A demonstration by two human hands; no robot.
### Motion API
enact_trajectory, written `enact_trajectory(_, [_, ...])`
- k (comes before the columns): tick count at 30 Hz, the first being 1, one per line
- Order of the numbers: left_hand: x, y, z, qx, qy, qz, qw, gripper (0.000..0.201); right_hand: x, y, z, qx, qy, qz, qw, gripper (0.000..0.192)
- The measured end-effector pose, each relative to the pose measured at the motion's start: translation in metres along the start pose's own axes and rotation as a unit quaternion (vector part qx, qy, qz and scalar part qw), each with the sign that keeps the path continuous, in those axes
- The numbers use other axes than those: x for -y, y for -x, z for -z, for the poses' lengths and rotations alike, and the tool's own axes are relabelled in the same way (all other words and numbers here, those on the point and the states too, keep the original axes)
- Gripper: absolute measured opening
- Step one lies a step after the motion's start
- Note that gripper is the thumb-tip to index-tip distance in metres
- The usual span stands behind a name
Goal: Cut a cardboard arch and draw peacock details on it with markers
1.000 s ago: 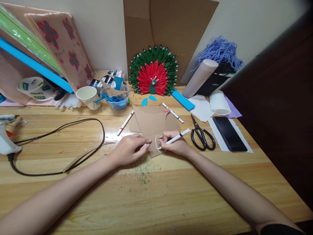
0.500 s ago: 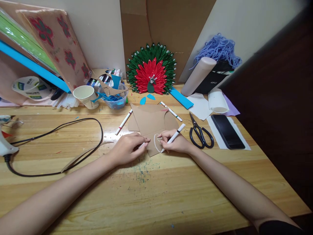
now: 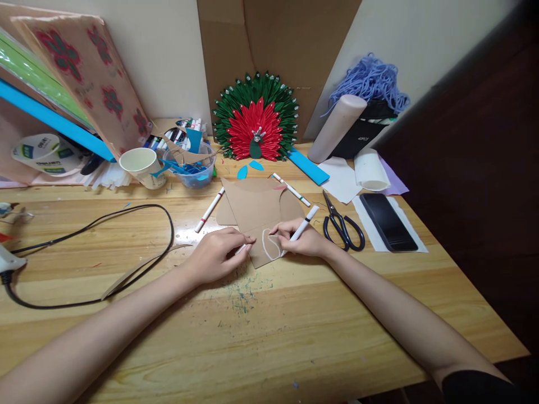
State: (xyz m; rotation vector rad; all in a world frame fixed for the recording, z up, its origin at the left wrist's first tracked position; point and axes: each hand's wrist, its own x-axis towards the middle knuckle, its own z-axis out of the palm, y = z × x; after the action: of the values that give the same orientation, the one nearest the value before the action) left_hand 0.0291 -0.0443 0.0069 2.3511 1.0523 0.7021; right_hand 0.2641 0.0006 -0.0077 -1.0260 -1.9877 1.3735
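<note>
My right hand (image 3: 301, 238) is closed around a white marker (image 3: 306, 220) with a black band, its tip down on the lower right part of a brown cardboard piece (image 3: 255, 205). A white curved outline (image 3: 265, 247) shows on the cardboard beside my fingers. My left hand (image 3: 221, 252) rests at the cardboard's lower left edge, its thumb and forefinger closed on a small white marker cap (image 3: 241, 248), mostly hidden by the fingers. Two more white markers lie by the cardboard, one with a red band (image 3: 209, 210) and one with a green band (image 3: 292, 191).
Black-handled scissors (image 3: 343, 224) and a phone (image 3: 389, 223) lie to the right. A glue gun's cord (image 3: 170, 219) loops at left. Behind stand a paper cup (image 3: 141, 167), a plastic tub (image 3: 197, 178) of scraps and a red-green peacock craft (image 3: 255, 120).
The white outline on the cardboard has grown longer near its lower end. My right hand and the marker have shifted slightly along it. The whole view has moved a little.
</note>
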Motion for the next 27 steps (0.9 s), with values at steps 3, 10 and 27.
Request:
enact_trajectory(3, [0.0005,-0.0001,-0.0004,0.004,0.003,-0.002,1.0,0.025,0.0008,-0.0016,0.0043,-0.041,-0.088,-0.019,0.995,0.033])
enact_trajectory(10, [0.0003,-0.0008,-0.0002,-0.002,0.003,-0.003,1.0,0.024,0.0073,-0.0035,-0.0003,-0.104,-0.076,-0.04,0.991,0.024])
enact_trajectory(27, [0.0001,-0.0008,-0.0004,0.001,0.0,-0.001,1.0,0.024,0.0042,-0.0004,-0.0032,-0.088,0.101,-0.022,0.991,0.033])
